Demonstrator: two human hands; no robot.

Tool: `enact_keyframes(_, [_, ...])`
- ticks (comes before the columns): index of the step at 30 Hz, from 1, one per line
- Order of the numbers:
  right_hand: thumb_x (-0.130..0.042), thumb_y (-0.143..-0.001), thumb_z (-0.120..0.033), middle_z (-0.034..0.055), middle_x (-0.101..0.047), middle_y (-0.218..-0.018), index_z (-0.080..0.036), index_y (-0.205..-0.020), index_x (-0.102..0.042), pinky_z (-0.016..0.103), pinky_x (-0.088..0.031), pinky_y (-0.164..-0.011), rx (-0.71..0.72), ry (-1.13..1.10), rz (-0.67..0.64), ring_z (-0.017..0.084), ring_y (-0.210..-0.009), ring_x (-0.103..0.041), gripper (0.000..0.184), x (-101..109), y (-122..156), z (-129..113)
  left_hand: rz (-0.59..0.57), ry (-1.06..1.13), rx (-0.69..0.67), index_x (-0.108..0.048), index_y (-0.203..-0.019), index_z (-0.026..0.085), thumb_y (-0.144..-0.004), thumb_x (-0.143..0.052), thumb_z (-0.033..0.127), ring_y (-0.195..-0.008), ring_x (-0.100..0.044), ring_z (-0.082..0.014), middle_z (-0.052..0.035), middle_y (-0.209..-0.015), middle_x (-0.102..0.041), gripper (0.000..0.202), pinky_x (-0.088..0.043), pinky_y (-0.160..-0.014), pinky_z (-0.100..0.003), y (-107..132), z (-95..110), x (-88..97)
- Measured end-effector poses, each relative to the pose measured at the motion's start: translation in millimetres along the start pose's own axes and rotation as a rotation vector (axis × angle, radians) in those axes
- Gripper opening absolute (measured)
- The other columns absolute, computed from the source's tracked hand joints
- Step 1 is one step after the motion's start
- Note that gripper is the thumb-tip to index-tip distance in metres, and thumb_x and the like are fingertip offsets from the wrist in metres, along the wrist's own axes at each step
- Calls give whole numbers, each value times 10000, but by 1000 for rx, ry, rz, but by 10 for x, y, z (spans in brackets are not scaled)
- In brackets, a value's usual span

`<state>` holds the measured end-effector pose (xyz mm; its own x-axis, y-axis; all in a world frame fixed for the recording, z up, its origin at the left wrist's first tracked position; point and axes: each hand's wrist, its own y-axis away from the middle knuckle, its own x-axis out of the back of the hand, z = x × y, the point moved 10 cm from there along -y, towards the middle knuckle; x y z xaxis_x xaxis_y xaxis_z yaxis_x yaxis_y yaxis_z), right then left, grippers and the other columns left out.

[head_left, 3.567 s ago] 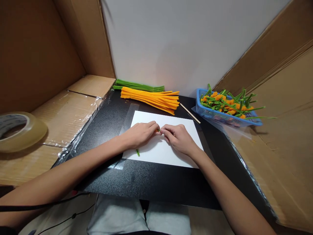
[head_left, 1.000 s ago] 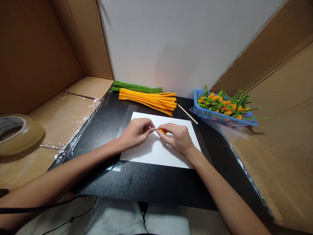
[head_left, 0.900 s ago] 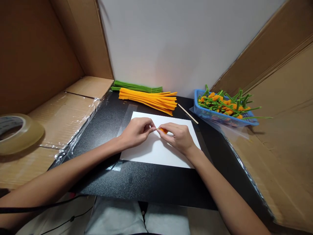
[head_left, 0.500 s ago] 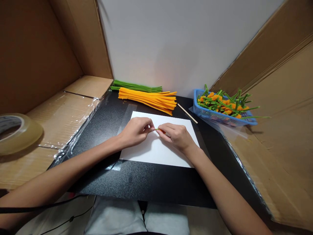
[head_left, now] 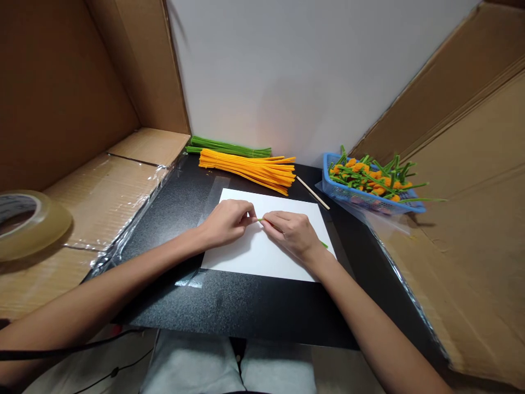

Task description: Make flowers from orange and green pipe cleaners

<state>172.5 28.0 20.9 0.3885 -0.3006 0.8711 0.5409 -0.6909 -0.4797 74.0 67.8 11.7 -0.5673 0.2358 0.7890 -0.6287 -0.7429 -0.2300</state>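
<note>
Above a white sheet of paper (head_left: 262,257) on a black tabletop (head_left: 229,306), a person's two bare hands are holding a thin green stem (head_left: 259,219) between them. The left hand (head_left: 227,221) is pinching one end, its thumb and forefinger meeting at the tips. Just beside it, the right hand (head_left: 289,232) is gripping the stem with thumb and fingertips pressed together, its bent fingers hiding much of the piece. A bit of green (head_left: 324,244) is showing beside the right wrist; whether it belongs to the same stem cannot be told.

At far right, a blue perforated basket (head_left: 348,192) is holding a loose heap of orange fuzzy pieces (head_left: 379,190) and green stems, several poking above the rim and one jutting well past the right end. Clear plastic (head_left: 394,223) is lying partly beneath the basket. Behind the paper, a bundle of orange fuzzy strips (head_left: 250,168) is resting in front of a green bundle (head_left: 229,146), with a pale stick (head_left: 313,193) lying between the orange strips and the basket. At left, a large roll of tape (head_left: 57,221) is sitting on cardboard (head_left: 98,191).
</note>
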Motion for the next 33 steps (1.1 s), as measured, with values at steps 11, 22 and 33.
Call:
enact_keyframes(11, [-595, -966, -226, 68, -792, -939, -195, -933, -761, 289, -523, -779, -115, -146, 13, 190, -836, -734, 171, -23, 20, 115, 36, 64, 17, -696, -844, 142, -874, -612, 160, -603, -516, -118, -8, -693, -652, 91, -330, -591, -229, 10, -73, -25])
enact_keyframes(22, [-605, -938, -218, 58, -800, -977, -205, -1007, -792, 320, -507, -795, -413, -468, -58, 207, -841, -717, 200, -28, 103, 512, 138, 189, 84, -685, -946, 156, -952, -574, 288, -635, -575, -116, -8, -772, -687, 172, -399, -596, -220, 4, -255, -18])
enact_keyframes(33, [-563, -956, -209, 26, -725, -707, -172, -853, -773, 254, -388, -629, -327, -415, -90, 138, -611, -596, 237, -16, 72, 448, 175, -1, -89, -732, -829, 136, -879, -604, 104, -601, -612, -113, -25, -702, -723, 141, -384, -592, -201, -25, -134, 149])
